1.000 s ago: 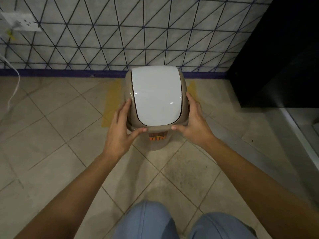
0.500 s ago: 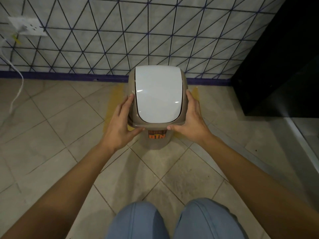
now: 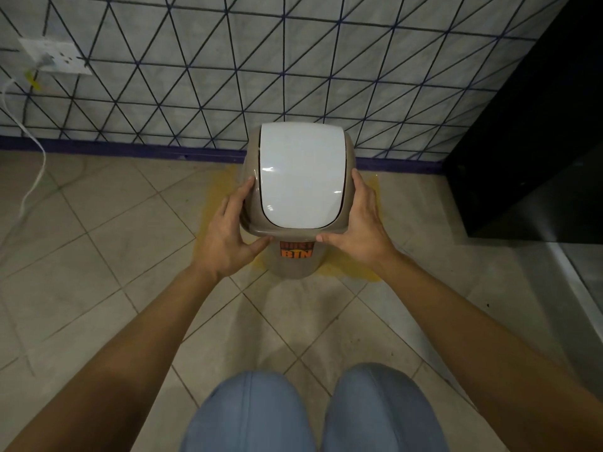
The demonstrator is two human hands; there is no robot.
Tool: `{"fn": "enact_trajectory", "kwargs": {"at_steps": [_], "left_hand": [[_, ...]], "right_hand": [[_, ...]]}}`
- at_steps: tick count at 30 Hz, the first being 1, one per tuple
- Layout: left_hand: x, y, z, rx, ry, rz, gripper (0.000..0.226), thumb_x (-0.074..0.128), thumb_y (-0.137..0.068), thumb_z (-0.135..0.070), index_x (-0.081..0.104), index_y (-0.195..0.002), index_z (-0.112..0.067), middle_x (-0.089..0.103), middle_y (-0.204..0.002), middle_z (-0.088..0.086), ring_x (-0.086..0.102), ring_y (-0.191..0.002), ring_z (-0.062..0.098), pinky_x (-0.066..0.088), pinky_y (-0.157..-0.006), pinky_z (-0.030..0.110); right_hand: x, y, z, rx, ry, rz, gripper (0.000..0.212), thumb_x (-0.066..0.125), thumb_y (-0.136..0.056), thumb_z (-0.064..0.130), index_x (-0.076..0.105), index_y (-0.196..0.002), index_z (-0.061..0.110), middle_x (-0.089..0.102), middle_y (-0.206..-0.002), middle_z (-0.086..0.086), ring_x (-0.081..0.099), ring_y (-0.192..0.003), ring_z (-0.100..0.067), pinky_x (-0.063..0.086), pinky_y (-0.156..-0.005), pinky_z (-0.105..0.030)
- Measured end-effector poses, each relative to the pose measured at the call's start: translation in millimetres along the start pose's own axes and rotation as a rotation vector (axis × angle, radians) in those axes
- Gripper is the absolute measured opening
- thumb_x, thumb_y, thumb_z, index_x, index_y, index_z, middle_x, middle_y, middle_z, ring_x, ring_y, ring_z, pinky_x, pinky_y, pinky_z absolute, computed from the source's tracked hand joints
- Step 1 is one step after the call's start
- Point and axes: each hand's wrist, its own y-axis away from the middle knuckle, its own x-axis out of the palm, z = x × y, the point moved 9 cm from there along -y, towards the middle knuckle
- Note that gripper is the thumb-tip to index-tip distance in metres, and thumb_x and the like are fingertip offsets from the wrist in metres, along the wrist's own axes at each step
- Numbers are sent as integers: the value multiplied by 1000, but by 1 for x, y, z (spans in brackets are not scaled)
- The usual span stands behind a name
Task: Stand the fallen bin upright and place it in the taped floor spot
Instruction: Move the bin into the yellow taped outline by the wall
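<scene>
A taupe bin (image 3: pixel 295 262) with a white swing lid (image 3: pixel 300 174) stands upright near the tiled wall. An orange label reading BIN faces me on its front. Yellow tape (image 3: pixel 355 272) marks a square on the floor, and the bin's base sits inside it. My left hand (image 3: pixel 230 233) grips the left side of the bin's top rim, thumb under the front edge. My right hand (image 3: pixel 362 223) grips the right side the same way. The far part of the taped square is hidden behind the bin.
A black cabinet (image 3: pixel 535 141) stands close on the right. A white wall socket (image 3: pixel 55 57) with a white cable (image 3: pixel 32 177) trailing to the floor is at the left. A purple skirting strip (image 3: pixel 130 151) runs along the wall. My knees (image 3: pixel 313 409) are at the bottom.
The bin has shifted slightly away from me toward the wall, with both hands still on its rim. More yellow tape now shows in front of its base.
</scene>
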Motion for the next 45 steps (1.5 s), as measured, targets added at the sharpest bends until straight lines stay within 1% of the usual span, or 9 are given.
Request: {"fn": "enact_trajectory", "kwargs": {"at_steps": [4, 12, 21, 24, 28, 32, 38, 42, 45], "left_hand": [[1, -8, 5, -20, 55, 2, 96, 79, -71, -31, 20, -147, -24, 45, -133, 10, 46, -116, 14, 40, -96, 27], [7, -31, 18, -15, 64, 9, 95, 77, -73, -30, 19, -147, -26, 44, -130, 6, 39, -109, 1, 28, -88, 1], [15, -52, 30, -40, -13, 7, 76, 64, -87, -27, 19, -148, -19, 30, -152, 10, 37, -133, 22, 31, -101, 22], [21, -56, 37, -35, -49, 18, 75, 56, -92, -33, 7, -149, -29, 22, -156, 5, 34, -136, 21, 37, -101, 33], [27, -64, 45, -6, -28, 3, 72, 50, -94, -36, 0, -146, -36, 12, -154, -7, 16, -141, 10, 26, -113, 37], [36, -73, 56, -50, 76, 31, 68, 46, -93, -42, 0, -143, -47, 22, -157, 0, 22, -142, 14, 29, -112, 41], [38, -94, 60, -92, 194, -29, 64, 51, -91, -38, 12, -142, -45, 28, -154, 0, 23, -141, 10, 26, -111, 31], [40, -107, 62, -104, 231, -65, 64, 56, -91, -29, 20, -144, -37, 27, -149, -13, 16, -137, -10, 19, -106, 7], [42, -119, 64, -116, 240, -76, 64, 57, -91, -26, 24, -145, -29, 28, -149, -11, 16, -134, -15, 19, -105, 3]], "right_hand": [[-1, -11, -3, -8, 16, 4, 131, 88, -55, 26, -6, -147, 22, 13, -151, -7, 11, -141, -20, 16, -115, -38], [-1, -33, -6, -2, 14, -23, 130, 87, -57, 25, -7, -147, 25, 13, -151, -7, 12, -140, -20, 15, -110, -35], [4, -58, 6, 31, 82, -52, 119, 81, -67, 19, -7, -147, 18, 5, -156, -9, 9, -143, -23, 22, -114, -44], [8, -68, 1, 46, 88, -31, 120, 80, -69, 20, -11, -147, 20, 0, -157, -8, 7, -144, -24, 21, -113, -43], [10, -80, -6, 18, 82, -31, 117, 78, -71, 25, -12, -146, 23, -2, -158, -4, 8, -144, -23, 22, -110, -38], [8, -91, -10, -5, 36, -43, 115, 78, -72, 26, -10, -147, 25, 3, -157, -5, 8, -144, -21, 20, -112, -41], [6, -110, -13, 42, -79, -76, 114, 78, -71, 18, -6, -147, 29, 16, -154, -6, 16, -142, -21, 26, -113, -50], [5, -124, -17, 41, -117, -91, 113, 79, -70, 16, -3, -147, 28, 19, -153, -2, 17, -141, -18, 25, -114, -47], [5, -135, -21, 47, -142, -101, 113, 79, -69, 15, -1, -148, 27, 21, -153, -1, 17, -141, -18, 25, -114, -48]]}}
